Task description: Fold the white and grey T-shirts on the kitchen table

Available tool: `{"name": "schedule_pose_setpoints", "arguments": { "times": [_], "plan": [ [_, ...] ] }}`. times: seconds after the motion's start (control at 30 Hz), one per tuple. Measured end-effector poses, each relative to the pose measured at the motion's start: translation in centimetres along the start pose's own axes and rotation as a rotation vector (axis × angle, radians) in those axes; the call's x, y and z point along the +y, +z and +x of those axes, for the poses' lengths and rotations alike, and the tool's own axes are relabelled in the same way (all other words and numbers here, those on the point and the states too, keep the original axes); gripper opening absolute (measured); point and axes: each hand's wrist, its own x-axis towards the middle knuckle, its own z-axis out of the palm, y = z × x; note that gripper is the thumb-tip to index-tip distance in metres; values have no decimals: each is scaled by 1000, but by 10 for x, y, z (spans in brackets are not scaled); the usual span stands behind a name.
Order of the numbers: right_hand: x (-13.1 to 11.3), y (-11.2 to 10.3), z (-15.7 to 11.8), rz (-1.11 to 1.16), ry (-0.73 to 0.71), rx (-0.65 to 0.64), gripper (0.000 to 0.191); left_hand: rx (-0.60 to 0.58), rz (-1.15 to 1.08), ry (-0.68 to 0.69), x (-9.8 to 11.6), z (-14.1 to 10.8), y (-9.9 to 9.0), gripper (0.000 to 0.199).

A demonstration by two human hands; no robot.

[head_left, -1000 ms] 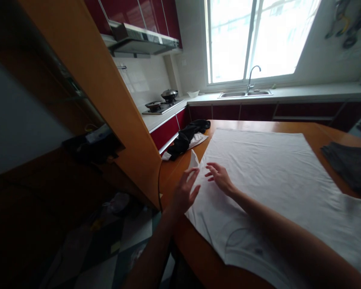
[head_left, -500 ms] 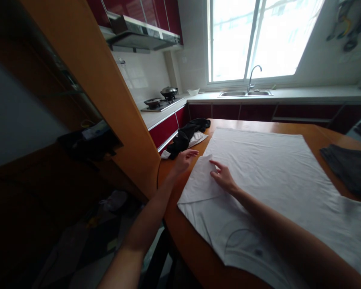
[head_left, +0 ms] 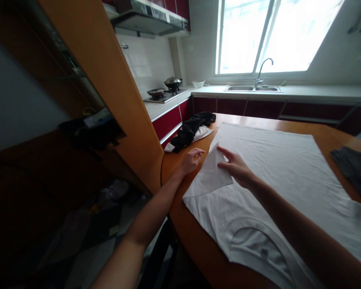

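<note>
A white T-shirt (head_left: 276,160) lies spread on the wooden table, its round collar toward me. Its left-hand sleeve (head_left: 212,172) is turned inward over the body, the loose edge slightly raised. My right hand (head_left: 237,168) grips that sleeve edge, index finger and thumb on top; the other fingers are mostly hidden. My left hand (head_left: 193,159) hovers just left of the sleeve, fingers loosely bent and apart, holding nothing.
Black and white clothing (head_left: 191,130) is heaped at the table's (head_left: 180,200) left edge, beside a wooden panel (head_left: 108,100). Dark grey folded cloth (head_left: 353,170) lies at the right. Behind are a stove (head_left: 165,95) with pans and a sink (head_left: 252,88).
My right hand has lifted the sleeve edge a little off the shirt. My left hand stays beside it, its fingers slightly more bent. The view has shifted, moving the scene rightward.
</note>
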Motion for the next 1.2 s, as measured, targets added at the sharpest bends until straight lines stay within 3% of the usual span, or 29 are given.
{"name": "schedule_pose_setpoints", "arguments": {
  "times": [0.2, 0.3, 0.47, 0.57, 0.67, 0.8, 0.9, 1.03, 1.2],
  "plan": [
    [5, -25, 10, -134, 33, -17, 82, -208, -56, 155, 4, -8, 9, 37],
    [9, -33, 13, -222, 75, -42, 81, -309, -54, 157, 8, -10, 11, 46],
    [12, -37, 14, -390, 124, -65, 81, -351, -34, 110, 25, -11, 10, 54],
    [15, -37, 13, -405, 137, -70, 82, -301, 1, 86, 43, -22, -2, 50],
    [19, -38, 13, -407, 154, -75, 84, -265, 27, 16, 66, -50, -26, 42],
    [22, -39, 14, -459, 147, -65, 82, -422, 52, -102, 91, -100, -58, 33],
    [25, -40, 15, -500, 139, -50, 79, -483, 112, -168, 103, -127, -70, 26],
    [28, -40, 16, -490, 137, 1, 70, -425, 146, -190, 111, -140, -68, 18],
    [19, -42, 13, -426, 187, -42, 75, -282, 227, -246, 113, -151, -50, 16]
  ]
}}
